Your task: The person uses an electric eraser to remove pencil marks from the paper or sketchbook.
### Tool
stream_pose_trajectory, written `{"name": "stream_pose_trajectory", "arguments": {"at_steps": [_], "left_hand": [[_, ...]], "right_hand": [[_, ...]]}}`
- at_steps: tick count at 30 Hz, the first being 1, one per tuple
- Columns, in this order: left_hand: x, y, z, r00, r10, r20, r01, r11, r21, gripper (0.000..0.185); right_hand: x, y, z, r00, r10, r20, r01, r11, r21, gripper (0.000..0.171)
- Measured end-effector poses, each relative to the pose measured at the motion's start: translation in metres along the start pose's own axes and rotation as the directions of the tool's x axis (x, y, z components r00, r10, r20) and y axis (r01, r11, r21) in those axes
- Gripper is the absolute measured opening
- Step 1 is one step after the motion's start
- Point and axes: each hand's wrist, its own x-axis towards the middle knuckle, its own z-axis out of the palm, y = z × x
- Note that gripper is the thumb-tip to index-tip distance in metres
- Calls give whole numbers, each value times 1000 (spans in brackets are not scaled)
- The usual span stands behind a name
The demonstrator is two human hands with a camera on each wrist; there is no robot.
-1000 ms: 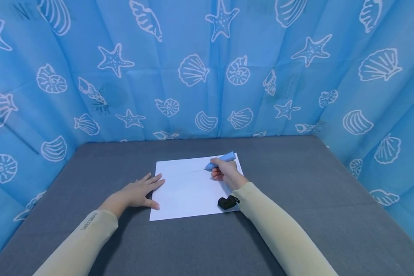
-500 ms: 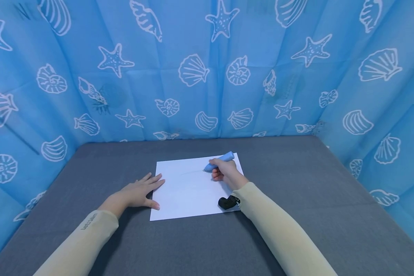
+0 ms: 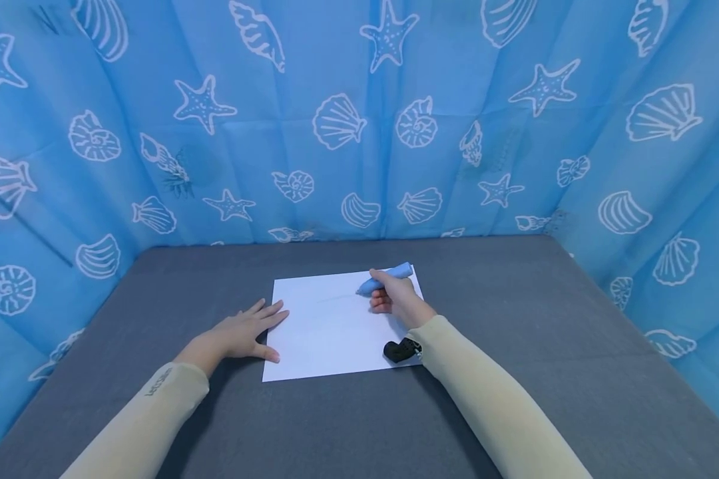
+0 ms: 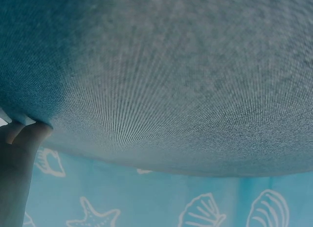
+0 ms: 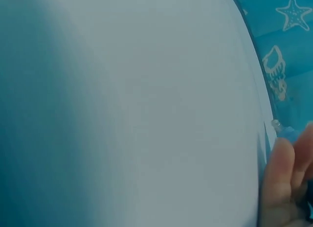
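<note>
In the head view a white sheet of paper (image 3: pixel 317 339) lies on the dark grey cloth. My left hand (image 3: pixel 242 332) rests with spread, straight fingers over the sheet's left edge. Its thumb lies on the paper near the lower left. My right hand (image 3: pixel 398 299) holds a thick light-blue pen (image 3: pixel 389 277) above the upper right part of the sheet, pinched between thumb and fingers. The pen's tip points left, close to the end of a faint line (image 3: pixel 335 297). Whether the tip touches the paper, I cannot tell. The right wrist view shows some right-hand fingers (image 5: pixel 279 183) beside the pen's clear tip (image 5: pixel 276 124).
A black device (image 3: pixel 400 350) strapped at the right wrist overlaps the paper's lower right. Grey cloth (image 3: pixel 515 319) covers the table around the sheet. Behind it hangs a blue curtain (image 3: pixel 311 166) with white shells and starfish, continuing along both sides.
The pen and right hand have shifted only slightly, a bit left and then back right and farther away. The left hand keeps its place on the paper. The whole head view has slid a little.
</note>
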Motion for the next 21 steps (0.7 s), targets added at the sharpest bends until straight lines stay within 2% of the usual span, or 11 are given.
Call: {"name": "stream_pose_trajectory", "arguments": {"at_steps": [6,14,21], "left_hand": [[1,-2,1,1000,-6,-1,6,1000,2,100],[0,1,-1,1000,-11,0,11,1000,0,101],[-2,3,-2,1000,-10,5,10,1000,10,100]], "right_hand": [[3,-2,1,998,41,50,-43,998,43,25],[1,0,8,998,10,-58,-8,999,31,24],[-2,2,10,997,-18,-72,18,1000,9,24]]}}
